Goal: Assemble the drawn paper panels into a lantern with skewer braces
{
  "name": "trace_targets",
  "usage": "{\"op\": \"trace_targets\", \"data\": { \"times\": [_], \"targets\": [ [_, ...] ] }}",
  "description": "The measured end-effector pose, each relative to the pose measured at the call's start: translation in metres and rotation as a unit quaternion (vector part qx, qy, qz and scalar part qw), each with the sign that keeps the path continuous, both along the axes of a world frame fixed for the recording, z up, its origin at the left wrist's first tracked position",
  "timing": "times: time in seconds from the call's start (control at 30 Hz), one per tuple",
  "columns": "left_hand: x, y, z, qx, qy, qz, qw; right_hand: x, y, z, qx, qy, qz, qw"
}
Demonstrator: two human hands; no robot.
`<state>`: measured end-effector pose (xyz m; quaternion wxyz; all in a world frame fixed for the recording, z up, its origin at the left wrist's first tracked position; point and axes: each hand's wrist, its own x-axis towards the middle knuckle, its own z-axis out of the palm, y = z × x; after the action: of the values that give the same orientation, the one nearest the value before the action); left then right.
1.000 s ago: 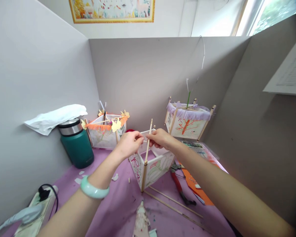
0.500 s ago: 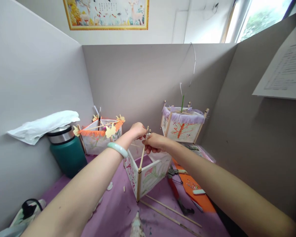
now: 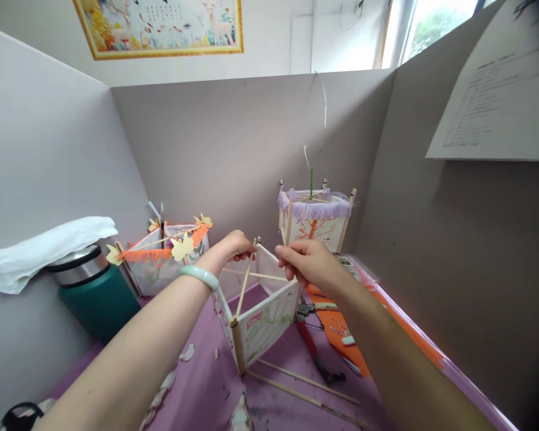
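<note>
A white paper lantern frame [image 3: 269,329] with painted sides and wooden corner posts stands on the purple cloth [image 3: 197,383]. Two thin sticks cross over its open top. My left hand [image 3: 239,244], below a pale green bangle [image 3: 200,276], pinches the far end of one crossing stick [image 3: 244,290] at the back corner post. To the right, my right hand [image 3: 303,260] is apart from the post, above the frame's right corner, thumb and forefinger pressed together; whatever they hold, if anything, is too small to make out.
An orange-fringed lantern [image 3: 155,272] and a teal bottle [image 3: 99,302] stand left. A purple-fringed lantern [image 3: 321,230] with a wire is at the back right. Red-handled pliers [image 3: 312,347], loose sticks [image 3: 305,398] and orange sheets [image 3: 336,329] lie right and in front.
My right hand has left the back corner post and moved right, away from my left hand. The view has shifted, and the crossed sticks show more fully.
</note>
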<state>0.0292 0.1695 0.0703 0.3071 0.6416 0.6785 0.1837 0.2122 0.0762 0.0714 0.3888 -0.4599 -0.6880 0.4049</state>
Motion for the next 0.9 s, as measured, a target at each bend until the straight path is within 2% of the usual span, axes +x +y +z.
{"op": "trace_targets", "data": {
  "times": [0.1,0.17,0.23,0.3,0.4,0.67,0.9],
  "targets": [
    [0.003,-0.005,0.001,-0.007,-0.025,-0.001,1.000,0.017,-0.002,-0.018,0.035,0.014,-0.093,0.995],
    [0.004,-0.006,0.000,-0.008,-0.037,-0.001,0.999,0.022,0.001,-0.031,0.114,-0.043,-0.194,0.973],
    [0.004,-0.005,-0.001,-0.009,-0.047,-0.003,0.999,0.024,0.005,-0.044,0.188,-0.096,-0.252,0.944],
    [0.004,-0.003,-0.003,-0.012,-0.055,-0.005,0.998,0.023,0.009,-0.054,0.215,-0.111,-0.224,0.944],
    [0.005,-0.001,-0.005,-0.020,-0.066,0.004,0.998,0.020,0.011,-0.062,0.205,-0.113,-0.161,0.959],
    [0.015,0.001,-0.001,-0.059,-0.083,0.053,0.993,0.021,0.008,-0.055,0.186,-0.164,-0.168,0.954],
    [0.020,0.008,0.002,-0.095,-0.054,0.092,0.990,0.021,0.009,-0.049,0.184,-0.216,-0.163,0.945]
  ]
}}
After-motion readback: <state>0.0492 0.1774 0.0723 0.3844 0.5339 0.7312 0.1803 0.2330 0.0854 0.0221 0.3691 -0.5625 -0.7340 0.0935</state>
